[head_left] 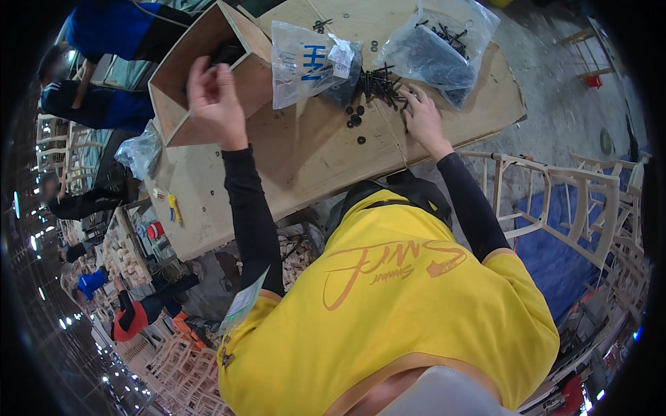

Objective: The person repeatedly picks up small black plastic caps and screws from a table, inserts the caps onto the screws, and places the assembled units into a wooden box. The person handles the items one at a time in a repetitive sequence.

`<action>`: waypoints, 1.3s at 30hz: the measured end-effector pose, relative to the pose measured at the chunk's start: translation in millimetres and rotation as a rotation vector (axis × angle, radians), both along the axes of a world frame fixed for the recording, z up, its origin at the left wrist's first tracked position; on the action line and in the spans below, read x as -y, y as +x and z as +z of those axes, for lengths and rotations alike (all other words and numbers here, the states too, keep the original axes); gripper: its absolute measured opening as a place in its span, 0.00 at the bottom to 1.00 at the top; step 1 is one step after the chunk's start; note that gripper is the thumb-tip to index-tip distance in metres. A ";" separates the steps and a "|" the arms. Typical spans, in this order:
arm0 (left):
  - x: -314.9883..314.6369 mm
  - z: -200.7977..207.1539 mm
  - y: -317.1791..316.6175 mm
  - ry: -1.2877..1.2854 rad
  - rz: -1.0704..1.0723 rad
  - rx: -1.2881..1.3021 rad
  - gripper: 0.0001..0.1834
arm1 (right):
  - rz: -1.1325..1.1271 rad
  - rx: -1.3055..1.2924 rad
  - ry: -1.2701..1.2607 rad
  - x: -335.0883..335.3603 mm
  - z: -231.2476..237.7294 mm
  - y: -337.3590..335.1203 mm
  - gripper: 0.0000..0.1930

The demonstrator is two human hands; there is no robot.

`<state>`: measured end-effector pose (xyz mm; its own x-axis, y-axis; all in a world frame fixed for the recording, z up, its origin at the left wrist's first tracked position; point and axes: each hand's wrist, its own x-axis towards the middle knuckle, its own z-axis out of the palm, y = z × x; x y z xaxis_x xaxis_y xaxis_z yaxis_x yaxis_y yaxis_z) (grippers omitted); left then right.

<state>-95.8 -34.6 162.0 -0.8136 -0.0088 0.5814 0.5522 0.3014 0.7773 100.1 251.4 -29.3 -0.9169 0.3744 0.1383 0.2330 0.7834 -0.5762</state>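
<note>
My left hand point(216, 104) is raised at the opening of a plywood box point(258, 78), its fingers loosely curled and apart, with nothing visible in them. Dark contents point(227, 54) show inside the box, too shadowed to name. My right hand point(424, 123) reaches over the table with fingers stretched out, their tips at the edge of a pile of black bolts point(380, 84). Left of that pile lies a transparent plastic bag point(295, 64) with dark hardware in its end. Several black washers point(355, 119) are scattered just below the pile.
A second transparent bag point(437, 66) of black bolts rests on the wooden table point(291, 166) at the far right. A yellow-handled tool point(173, 209) lies near its left end. Wooden chair frames point(548, 194) stand at right. Other people point(97, 104) work at left.
</note>
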 end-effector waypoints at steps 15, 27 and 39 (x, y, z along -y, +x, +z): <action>-63.7 -224.8 95.4 -0.675 -0.516 0.243 0.12 | 0.042 -0.045 0.195 -25.9 -22.2 5.0 0.12; -59.5 -212.8 88.8 -0.584 -0.483 0.401 0.12 | -0.179 -0.129 -0.653 -16.9 -28.6 16.7 0.09; -57.8 -176.9 90.9 0.482 -0.719 1.253 0.10 | 0.012 -0.015 -1.104 35.2 8.1 5.5 0.13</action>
